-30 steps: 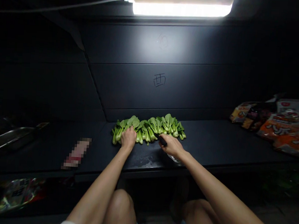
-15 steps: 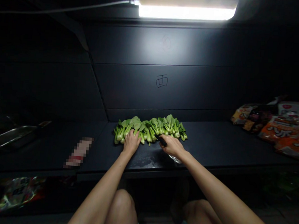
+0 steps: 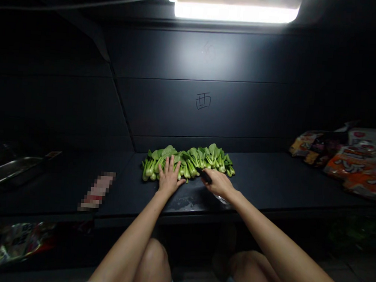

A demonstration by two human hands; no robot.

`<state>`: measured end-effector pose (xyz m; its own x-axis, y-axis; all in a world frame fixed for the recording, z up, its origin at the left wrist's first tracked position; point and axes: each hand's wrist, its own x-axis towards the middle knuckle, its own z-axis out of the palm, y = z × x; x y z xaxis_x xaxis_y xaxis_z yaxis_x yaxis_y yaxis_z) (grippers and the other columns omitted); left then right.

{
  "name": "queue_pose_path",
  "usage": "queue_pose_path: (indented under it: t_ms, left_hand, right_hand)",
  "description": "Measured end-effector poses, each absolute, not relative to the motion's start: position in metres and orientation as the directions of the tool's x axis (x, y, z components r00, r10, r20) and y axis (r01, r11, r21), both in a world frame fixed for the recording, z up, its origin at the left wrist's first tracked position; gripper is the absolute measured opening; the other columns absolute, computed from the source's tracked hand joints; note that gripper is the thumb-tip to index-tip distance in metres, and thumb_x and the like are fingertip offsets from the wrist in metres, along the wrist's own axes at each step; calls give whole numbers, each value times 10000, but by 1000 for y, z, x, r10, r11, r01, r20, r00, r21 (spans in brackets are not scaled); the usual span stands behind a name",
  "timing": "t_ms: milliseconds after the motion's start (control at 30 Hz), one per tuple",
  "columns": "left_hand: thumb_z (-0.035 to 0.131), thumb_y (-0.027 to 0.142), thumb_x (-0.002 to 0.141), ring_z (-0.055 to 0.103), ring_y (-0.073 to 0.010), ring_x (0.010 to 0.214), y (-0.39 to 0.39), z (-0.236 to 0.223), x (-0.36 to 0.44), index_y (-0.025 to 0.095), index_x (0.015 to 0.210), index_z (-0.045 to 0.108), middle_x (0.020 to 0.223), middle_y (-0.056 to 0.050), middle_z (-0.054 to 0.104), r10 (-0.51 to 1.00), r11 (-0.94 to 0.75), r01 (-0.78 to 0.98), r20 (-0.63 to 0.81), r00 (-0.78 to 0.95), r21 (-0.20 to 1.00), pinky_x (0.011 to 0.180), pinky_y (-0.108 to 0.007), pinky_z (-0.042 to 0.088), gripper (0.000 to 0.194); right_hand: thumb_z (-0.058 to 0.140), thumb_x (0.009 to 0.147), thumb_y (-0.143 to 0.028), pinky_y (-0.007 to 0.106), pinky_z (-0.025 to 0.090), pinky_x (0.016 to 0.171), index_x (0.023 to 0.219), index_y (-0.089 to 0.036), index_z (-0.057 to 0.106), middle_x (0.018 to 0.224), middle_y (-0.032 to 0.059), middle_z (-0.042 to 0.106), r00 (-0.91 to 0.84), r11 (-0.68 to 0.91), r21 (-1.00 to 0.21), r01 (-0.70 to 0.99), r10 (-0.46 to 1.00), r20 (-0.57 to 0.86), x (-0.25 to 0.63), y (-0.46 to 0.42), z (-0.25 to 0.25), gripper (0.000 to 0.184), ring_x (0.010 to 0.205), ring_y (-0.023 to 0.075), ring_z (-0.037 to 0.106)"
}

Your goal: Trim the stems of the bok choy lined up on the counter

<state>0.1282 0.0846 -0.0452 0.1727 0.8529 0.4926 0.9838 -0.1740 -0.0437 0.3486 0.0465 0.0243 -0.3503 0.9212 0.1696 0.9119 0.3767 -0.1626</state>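
Note:
A row of green bok choy (image 3: 219,158) lies on the dark shelf, leaves toward the back wall and pale stems toward me. My left hand (image 3: 169,178) rests over the left-centre stems, fingers spread and holding nothing. To the right, my right hand (image 3: 219,182) is closed round a spray bottle (image 3: 204,175). Its black head points up and left toward the stems. Part of a clear, shiny body shows below my wrist, and the rest is hidden by the hand. Wet marks show on the shelf surface (image 3: 183,203) in front of the greens.
Colourful food packages (image 3: 363,166) are piled at the right. A metal tray (image 3: 10,171) and a blurred-out card (image 3: 97,190) lie at the left. A shiny package (image 3: 20,243) sits on a lower level. A bright lamp (image 3: 235,11) hangs above the back wall.
My left hand has shifted slightly right, and its fingers have gone from curled on the stems to spread out. The right hand keeps its hold, almost unmoved.

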Motion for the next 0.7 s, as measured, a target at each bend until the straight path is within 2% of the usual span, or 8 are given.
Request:
queue_pose_path:
  t_ms: [100, 167, 333, 433, 567, 700]
  left_hand:
    - [577, 521, 809, 77, -330, 1453, 84, -41, 137, 208, 1450, 334, 1576, -151, 119, 815, -231, 972, 535, 223, -53, 1124, -630, 63, 754]
    - [547, 519, 830, 136, -317, 1447, 87, -39, 147, 223, 1456, 320, 1573, -139, 154, 808, -293, 954, 518, 282, -62, 1132, -616, 75, 728]
    - [568, 526, 820, 222, -362, 1415, 100, -33, 179, 302, 1470, 268, 1576, -119, 164, 821, -389, 919, 428, 377, -62, 1106, -592, 219, 750]
    - [573, 433, 845, 292, -360, 1385, 106, -30, 191, 356, 1442, 312, 1552, -74, 264, 849, -400, 914, 347, 397, -67, 1081, -567, 286, 656]
    - [560, 380, 861, 399, -324, 1317, 110, -26, 187, 293, 1356, 440, 1422, -96, 463, 867, -370, 927, 338, 365, -53, 1083, -565, 277, 517]
    - [550, 456, 853, 536, -281, 1162, 108, -27, 172, 227, 1316, 438, 1254, -119, 565, 875, -315, 949, 391, 286, 11, 1073, -516, 296, 529]
  right_hand:
    - [474, 902, -342, 247, 395, 770, 1204, -211, 538, 1131, 82, 664, -345, 376, -166, 912, 920, 187, 354, 46, 24, 336, 1004, 200, 613]
    - [470, 904, -337, 249, 401, 778, 1215, -210, 532, 1149, 84, 659, -342, 375, -166, 912, 919, 196, 358, 46, 24, 342, 1015, 203, 613]
    - [468, 908, -333, 250, 412, 797, 1196, -206, 549, 1146, 86, 663, -331, 366, -176, 914, 922, 200, 367, 45, 24, 325, 1012, 200, 616]
    - [470, 908, -331, 255, 414, 811, 1202, -203, 551, 1152, 96, 660, -321, 355, -183, 917, 927, 193, 372, 44, 23, 331, 1016, 201, 618]
    - [475, 901, -321, 259, 413, 831, 1219, -196, 545, 1165, 96, 655, -322, 356, -197, 914, 929, 182, 377, 43, 21, 349, 1027, 204, 616]
    - [475, 899, -327, 256, 414, 816, 1203, -214, 553, 1144, 83, 663, -311, 339, -198, 920, 937, 160, 378, 43, 22, 334, 1007, 201, 619]
